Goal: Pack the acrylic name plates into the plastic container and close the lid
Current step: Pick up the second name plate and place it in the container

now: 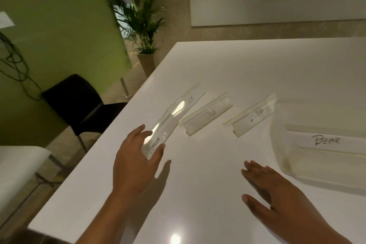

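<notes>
My left hand (136, 162) grips the near end of a clear acrylic name plate marked PENGUIN (162, 127), lifted and tilted over the white table (247, 69). Behind it lies another plate (193, 99) with unreadable writing. A plate marked DOG (208, 116) and one marked ZEBRA (253, 116) rest on the table further right. The clear plastic container (281, 156) stands at the right edge, open, with a plate marked BEAR (324, 141) inside. My right hand (273, 190) hovers flat with spread fingers, left of the container, holding nothing. No lid is in view.
The table's left edge runs diagonally beside my left arm. A black chair (79, 105) stands beyond that edge, with a potted palm (142, 24) and a green wall behind. A second white table (17, 168) sits at the lower left.
</notes>
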